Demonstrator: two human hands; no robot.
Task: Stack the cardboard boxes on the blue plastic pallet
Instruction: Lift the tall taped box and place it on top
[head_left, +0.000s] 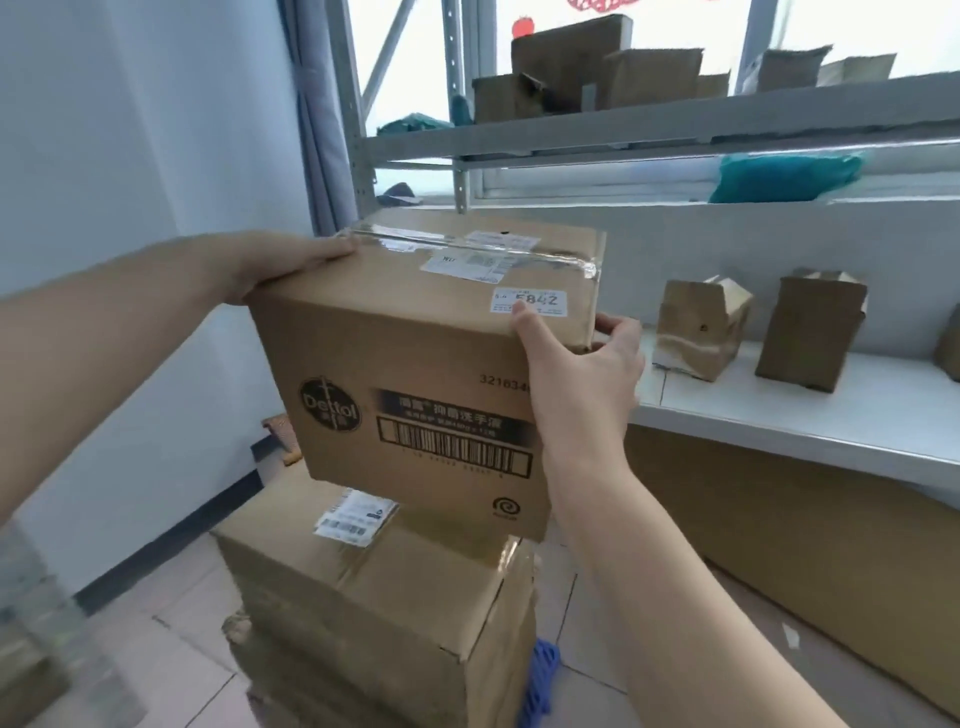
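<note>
I hold a brown Dettol cardboard box (415, 358) with a barcode and white labels, in the air at chest height. My left hand (280, 265) grips its upper left edge. My right hand (576, 358) grips its right side, thumb on the front near a label. Below it a stack of larger taped cardboard boxes (374, 587) stands on the floor. A small piece of the blue plastic pallet (540, 680) shows at the stack's lower right; the rest is hidden by the boxes.
A white shelf (810, 410) on the right carries two small crumpled boxes (701, 327). The upper metal rack (675, 124) bears several boxes and green bags. A large flat cardboard sheet (810, 561) leans under the shelf. A white wall stands on the left.
</note>
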